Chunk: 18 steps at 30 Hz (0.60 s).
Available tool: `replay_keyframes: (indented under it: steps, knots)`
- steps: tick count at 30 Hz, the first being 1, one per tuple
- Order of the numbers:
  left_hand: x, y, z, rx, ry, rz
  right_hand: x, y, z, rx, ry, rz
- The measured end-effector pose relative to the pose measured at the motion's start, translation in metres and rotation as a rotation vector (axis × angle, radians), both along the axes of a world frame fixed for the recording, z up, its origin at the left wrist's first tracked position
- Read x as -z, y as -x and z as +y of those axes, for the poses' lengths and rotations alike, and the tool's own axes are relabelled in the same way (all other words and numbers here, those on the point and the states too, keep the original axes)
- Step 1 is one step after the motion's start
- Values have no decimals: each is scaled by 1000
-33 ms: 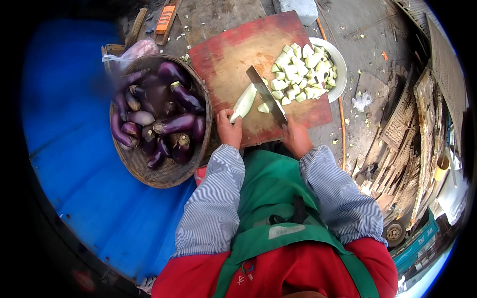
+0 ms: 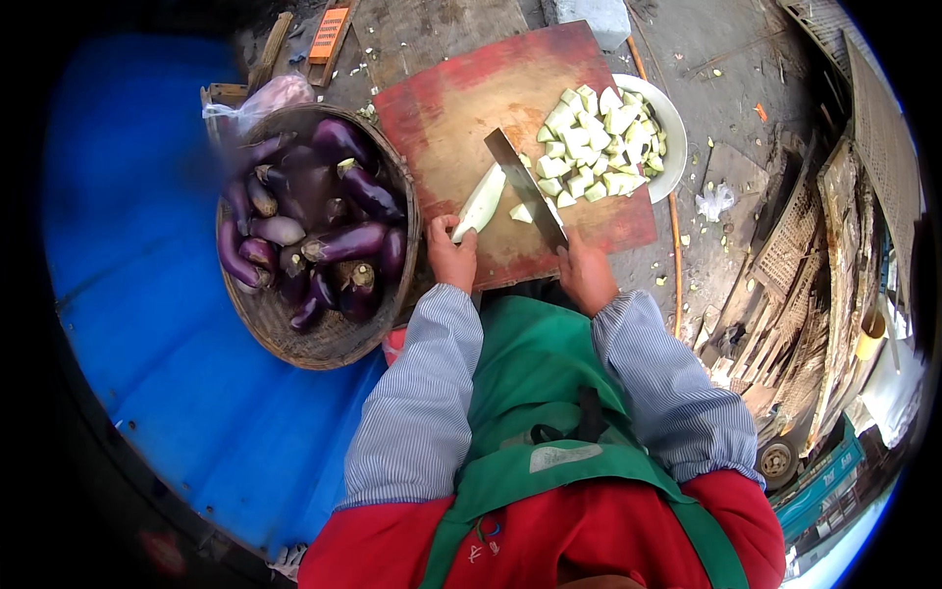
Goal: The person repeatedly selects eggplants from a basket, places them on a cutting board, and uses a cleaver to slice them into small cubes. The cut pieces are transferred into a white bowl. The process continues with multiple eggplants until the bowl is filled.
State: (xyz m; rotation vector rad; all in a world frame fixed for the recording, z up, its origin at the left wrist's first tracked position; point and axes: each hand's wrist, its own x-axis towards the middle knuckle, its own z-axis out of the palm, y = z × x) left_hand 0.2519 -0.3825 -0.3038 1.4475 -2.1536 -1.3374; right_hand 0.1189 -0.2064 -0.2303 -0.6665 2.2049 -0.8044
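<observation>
- L hand point(image 2: 451, 257)'s gripping pale peeled veg point(image 2: 483, 201)
- R hand point(image 2: 588, 274)'s holding knife point(image 2: 525, 187) beside loose pc point(image 2: 520, 213)
- Nothing's visibly shifting vs. a moment ago; cutting's looking unfinished

Cleaver point(image 2: 528, 191): handle hidden in right hand point(image 2: 587, 273). White bowl point(image 2: 674, 130): left side hidden by chopping board point(image 2: 446, 123). Wicker basket point(image 2: 316, 350): left rim blurred. Plastic bag point(image 2: 281, 95): contents indistinct. Pale block point(image 2: 591, 20): cropped at top.

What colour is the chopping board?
The chopping board is tan with reddish edges; see head view.
</observation>
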Motion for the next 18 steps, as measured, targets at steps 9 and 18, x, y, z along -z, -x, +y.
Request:
replay_keyframes:
  steps: [9, 18]
  knots:
    - [-3, -7, 13, -559, -476, 283, 17, -8, 15, -83, -41, -10]
    - [3, 21, -15, 83, 76, 172, -8, 46, 7, -93, -106, 228]
